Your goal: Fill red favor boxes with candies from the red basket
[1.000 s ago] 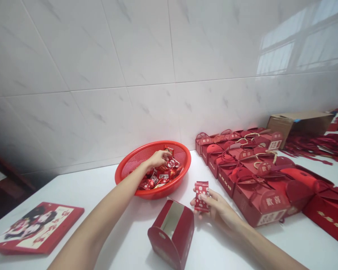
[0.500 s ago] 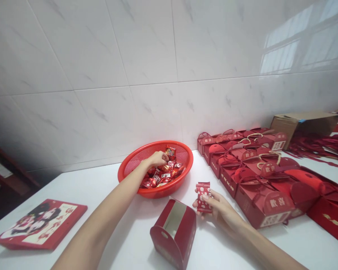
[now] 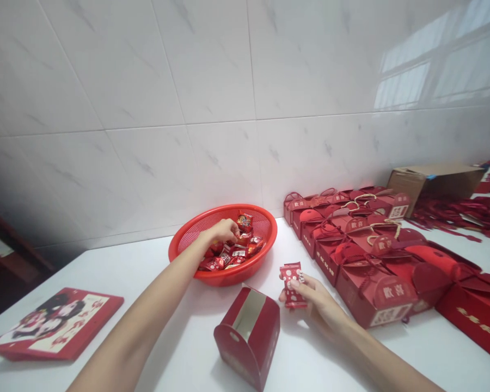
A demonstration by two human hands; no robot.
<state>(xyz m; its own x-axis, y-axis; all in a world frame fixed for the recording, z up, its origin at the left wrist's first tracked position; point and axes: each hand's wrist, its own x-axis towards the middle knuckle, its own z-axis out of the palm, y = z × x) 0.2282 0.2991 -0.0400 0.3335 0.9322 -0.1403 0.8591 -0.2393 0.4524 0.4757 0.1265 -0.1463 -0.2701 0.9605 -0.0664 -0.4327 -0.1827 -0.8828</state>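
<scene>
My left hand (image 3: 225, 231) reaches into a red plastic colander (image 3: 183, 270), its fingers pinched together among the wrapped candies (image 3: 239, 253). What is between those fingertips, if anything, is hidden. One dark red wrapped candy (image 3: 245, 222) lies just beyond them. My right hand (image 3: 310, 294) grips a red candy packet with white dots (image 3: 293, 287) between thumb and fingers, above the white table; another wrapper edge shows behind it. Between my forearms stands a dark red gift box (image 3: 249, 340) with its top open, just left of my right hand.
Rows of closed red gift boxes (image 3: 375, 283) with cord handles fill the right side. Behind them are a cardboard carton (image 3: 406, 188) and a heap of dark red cords (image 3: 457, 215). A flat red printed package (image 3: 55, 324) lies at left. A tiled wall (image 3: 216, 163) rises behind the table.
My left hand has shifted slightly lower and nearer within the colander. My right hand still holds the dotted candy packet, now tilted a little. The whole view has moved slightly.
</scene>
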